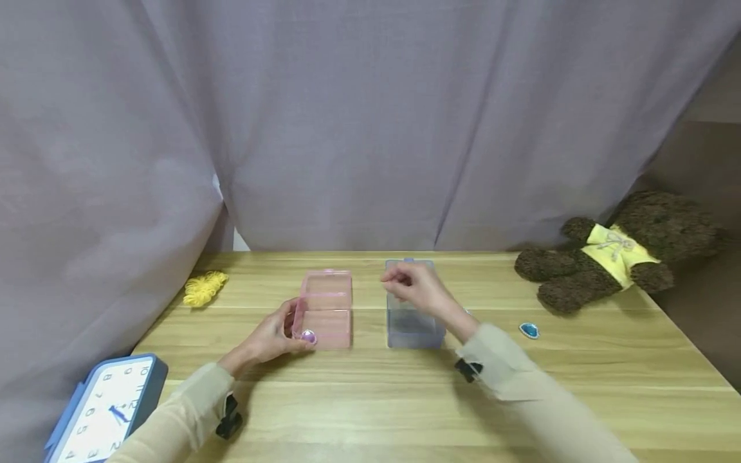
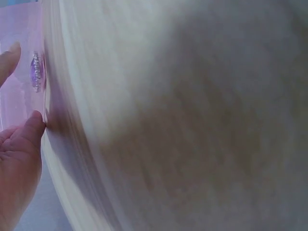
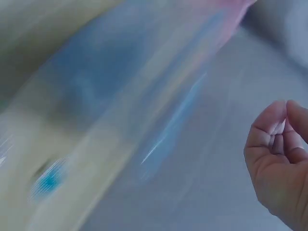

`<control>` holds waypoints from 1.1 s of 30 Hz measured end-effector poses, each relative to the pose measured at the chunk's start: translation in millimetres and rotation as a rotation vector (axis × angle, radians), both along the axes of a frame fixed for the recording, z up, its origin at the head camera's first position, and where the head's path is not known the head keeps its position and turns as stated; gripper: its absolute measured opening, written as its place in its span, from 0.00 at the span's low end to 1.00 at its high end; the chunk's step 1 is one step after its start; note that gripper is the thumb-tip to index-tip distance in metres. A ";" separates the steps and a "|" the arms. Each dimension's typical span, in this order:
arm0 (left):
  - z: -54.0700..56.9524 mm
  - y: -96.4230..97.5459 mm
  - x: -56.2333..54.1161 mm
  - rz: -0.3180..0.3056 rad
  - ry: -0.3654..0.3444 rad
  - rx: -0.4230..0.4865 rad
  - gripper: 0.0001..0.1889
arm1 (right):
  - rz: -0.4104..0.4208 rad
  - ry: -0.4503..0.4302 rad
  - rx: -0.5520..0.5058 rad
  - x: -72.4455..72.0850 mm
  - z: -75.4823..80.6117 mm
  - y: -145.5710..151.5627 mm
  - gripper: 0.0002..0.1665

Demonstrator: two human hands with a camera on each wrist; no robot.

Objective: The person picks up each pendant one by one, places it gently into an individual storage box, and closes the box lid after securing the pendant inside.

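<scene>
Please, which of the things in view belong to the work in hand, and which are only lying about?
Probably part of the work:
pink box, gripped by the left hand
blue box, near the right hand
purple gem
blue gem

Seemingly just lying about:
brown teddy bear
blue clock
yellow stringy bundle

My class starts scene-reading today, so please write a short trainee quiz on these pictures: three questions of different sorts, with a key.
1. What does the left grip touch? A) clock B) pink box C) bear
2. True or false: the teal gem lies on the table.
3. Fill in the colour: the nearest gem to the left grip is ____.
Key: 1 B; 2 true; 3 purple.
</scene>
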State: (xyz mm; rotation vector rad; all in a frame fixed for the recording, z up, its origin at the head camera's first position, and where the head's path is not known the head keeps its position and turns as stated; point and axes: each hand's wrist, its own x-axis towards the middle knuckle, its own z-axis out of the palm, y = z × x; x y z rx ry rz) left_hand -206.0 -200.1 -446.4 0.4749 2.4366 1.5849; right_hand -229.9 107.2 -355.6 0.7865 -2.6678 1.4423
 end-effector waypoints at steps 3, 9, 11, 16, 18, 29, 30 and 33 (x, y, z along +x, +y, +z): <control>0.3 0.0 1.0 -0.001 0.010 -0.005 0.50 | -0.104 -0.038 0.019 5.2 -11.1 58.9 0.06; 1.9 -3.0 1.7 0.009 0.009 -0.012 0.51 | -0.075 -0.200 0.087 22.2 -42.7 127.2 0.08; 2.0 -3.0 1.3 0.004 0.000 -0.006 0.51 | -0.037 -0.227 0.112 27.6 -48.9 136.0 0.09; 2.6 -0.9 1.0 -0.005 -0.013 -0.003 0.51 | 0.011 -0.215 0.176 34.7 -58.8 144.0 0.09; 2.9 0.2 1.2 -0.004 -0.012 -0.012 0.52 | 0.024 -0.183 0.186 36.1 -61.8 145.7 0.07; 3.2 0.2 1.7 0.011 0.009 -0.048 0.51 | 0.122 -0.196 0.126 36.4 -57.4 154.6 0.10; 3.0 0.2 1.8 0.009 0.006 -0.043 0.51 | 0.120 -0.217 0.114 36.5 -53.3 154.7 0.10; 2.9 0.0 1.6 0.003 0.007 -0.031 0.51 | 0.106 -0.234 0.074 34.4 -38.9 151.2 0.10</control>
